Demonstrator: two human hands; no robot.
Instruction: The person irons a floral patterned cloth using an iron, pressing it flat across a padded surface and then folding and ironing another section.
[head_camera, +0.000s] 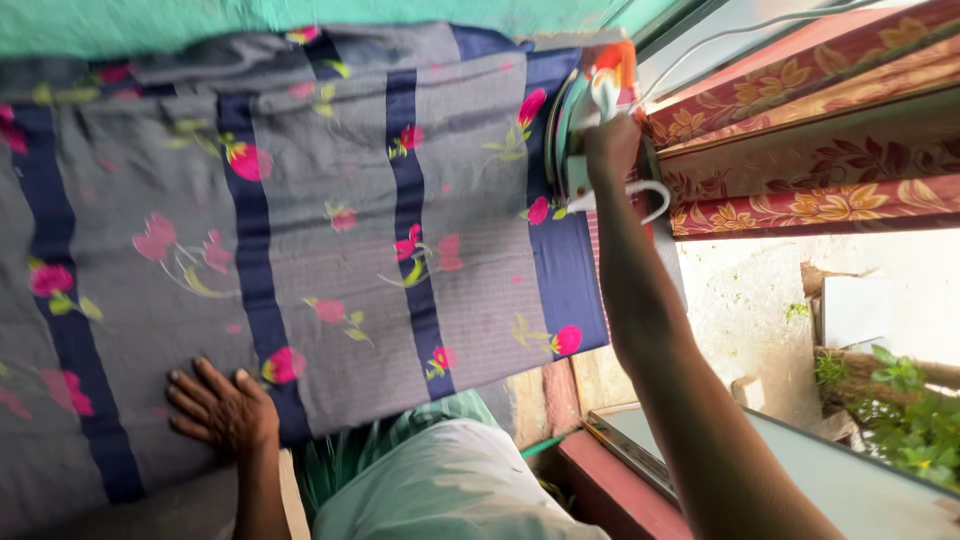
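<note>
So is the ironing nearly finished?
Hard to say. The grey flowered cloth lies spread flat, and the part under the left hand looks smooth. The right hand holds the iron at the cloth's far edge by the window. No pile of finished or waiting clothes shows, so what remains can't be judged.

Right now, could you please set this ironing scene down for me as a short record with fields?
Surface: grey cloth with navy stripes and pink flowers, spread flat
Left hand: left hand pressed palm down on the cloth's near edge
Right hand: right hand gripping the iron
Iron: iron at the cloth's right end, its white cord running up to the right
Beside it: red floral curtain by an open window
</note>
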